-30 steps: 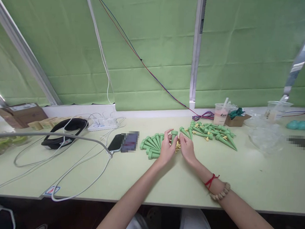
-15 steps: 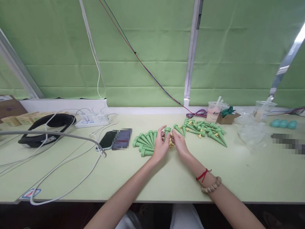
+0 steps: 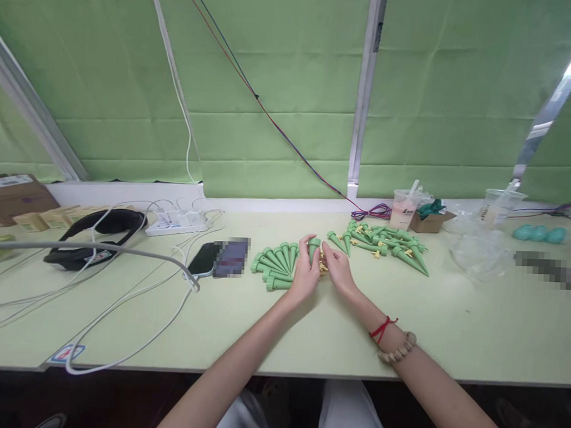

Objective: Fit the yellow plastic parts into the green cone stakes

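Observation:
My left hand (image 3: 306, 274) is closed around a green plastic watering spike (image 3: 314, 243), its wide cap pointing up. Close beside it, my right hand (image 3: 337, 269) has its fingers bent together near the spike; whatever they pinch is hidden. Small yellow valve pieces (image 3: 323, 269) show between the two hands. Left of my hands, several green spikes (image 3: 275, 258) lie fanned out with their tips toward my left hand. To the right and farther back is a loose heap of green spikes (image 3: 383, 235), with yellow valves among them.
At left stand a power strip (image 3: 177, 223), a black headset (image 3: 95, 238) and loose white cables (image 3: 123, 302). A phone (image 3: 203, 260) lies left of the fan. Farther right are a drink cup (image 3: 402, 209), a small cardboard box (image 3: 430, 221) and clear plastic bags (image 3: 476, 252).
The whole view has shifted slightly, so the things on the table appear a little farther right. My left hand keeps hold of the spike, and my right hand stays close beside it.

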A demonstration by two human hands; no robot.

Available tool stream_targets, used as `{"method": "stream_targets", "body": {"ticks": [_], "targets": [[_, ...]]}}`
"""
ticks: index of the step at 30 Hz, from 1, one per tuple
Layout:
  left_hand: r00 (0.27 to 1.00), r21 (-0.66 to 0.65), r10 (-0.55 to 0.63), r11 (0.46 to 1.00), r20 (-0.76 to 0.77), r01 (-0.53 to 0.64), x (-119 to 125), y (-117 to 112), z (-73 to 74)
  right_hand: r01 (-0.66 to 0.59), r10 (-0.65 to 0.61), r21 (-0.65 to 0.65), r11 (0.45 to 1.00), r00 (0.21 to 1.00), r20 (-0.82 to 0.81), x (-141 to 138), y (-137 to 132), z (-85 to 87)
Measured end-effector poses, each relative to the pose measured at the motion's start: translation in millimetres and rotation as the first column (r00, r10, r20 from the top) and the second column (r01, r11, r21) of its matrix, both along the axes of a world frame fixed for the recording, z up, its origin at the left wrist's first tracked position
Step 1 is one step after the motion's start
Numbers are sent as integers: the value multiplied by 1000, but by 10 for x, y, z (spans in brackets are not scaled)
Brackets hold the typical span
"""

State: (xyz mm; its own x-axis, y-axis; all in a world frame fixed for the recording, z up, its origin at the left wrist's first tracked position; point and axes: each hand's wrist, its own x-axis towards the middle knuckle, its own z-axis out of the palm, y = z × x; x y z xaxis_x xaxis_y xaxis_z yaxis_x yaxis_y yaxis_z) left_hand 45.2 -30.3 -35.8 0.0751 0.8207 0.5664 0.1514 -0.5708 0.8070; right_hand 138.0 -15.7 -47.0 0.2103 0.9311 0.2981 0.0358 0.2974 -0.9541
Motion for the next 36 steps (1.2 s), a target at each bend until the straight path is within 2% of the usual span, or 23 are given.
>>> {"method": "stream_targets", "body": {"ticks": [5, 9, 13, 18, 23, 27, 28, 29, 32, 33, 34, 36], "targets": [[1000, 17, -2, 1000, 25, 2, 27, -52, 3, 105, -107, 48, 993, 993, 51, -32, -82, 16], [978, -182, -55, 979, 203, 93, 43, -6, 30, 191, -199, 75, 979, 972, 128, -64, -105, 43], [935, -382, -58, 902, 350, 199, 37, 63, 89, 207, -245, 156, 966, 925, 290, -43, -81, 66], [918, -590, -68, 747, 390, 306, -7, 30, 171, 215, -310, 298, 930, 895, 322, 28, -42, 57], [948, -665, -33, 705, 317, 247, -60, 41, 212, 102, -265, 357, 928, 856, 444, 140, 14, 66], [938, -698, -145, 633, 316, 333, -83, 99, 144, 19, -265, 397, 918, 774, 575, 198, 53, 43], [935, -688, -161, 639, 317, 343, -78, 109, 120, 23, -274, 396, 918, 758, 592, 197, 54, 29], [938, -661, -150, 675, 312, 328, -69, 114, 98, 39, -279, 381, 924, 750, 600, 188, 50, 13], [952, -466, -3, 872, 307, 153, -32, 119, 63, 93, -243, 280, 956, 785, 569, 124, 12, -19], [949, -387, 33, 917, 314, 96, -25, 119, 62, 86, -210, 244, 966, 811, 546, 97, -8, -22], [945, -322, 52, 945, 322, 58, -22, 121, 66, 70, -177, 219, 973, 837, 518, 69, -28, -20], [940, -283, 49, 958, 338, 53, -34, 131, 77, 27, -122, 204, 979, 874, 470, 23, -62, -7]]}}
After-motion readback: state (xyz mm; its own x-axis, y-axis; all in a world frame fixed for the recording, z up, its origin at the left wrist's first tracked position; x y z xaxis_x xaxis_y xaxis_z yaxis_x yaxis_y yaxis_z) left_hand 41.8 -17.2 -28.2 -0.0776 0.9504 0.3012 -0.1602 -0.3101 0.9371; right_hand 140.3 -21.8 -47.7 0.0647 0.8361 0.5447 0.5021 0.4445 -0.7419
